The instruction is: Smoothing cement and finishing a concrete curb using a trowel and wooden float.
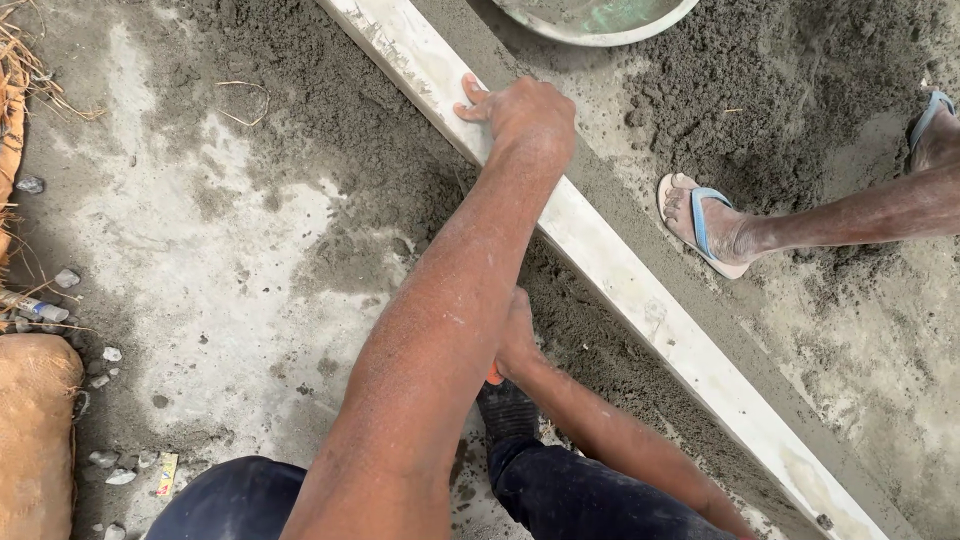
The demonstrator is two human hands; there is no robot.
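Observation:
My left hand rests on a long white straightedge that lies diagonally across damp grey mortar; its fingers curl over the far edge. My right hand is low between my knees, mostly hidden behind my left forearm. It looks closed around something with a small orange part, above a dark object that I cannot identify.
Another person's foot in a blue flip-flop stands on loose mortar just right of the straightedge, with a second foot at the right edge. A greenish pan's rim shows at the top. A tan sack, stones and a bottle lie left.

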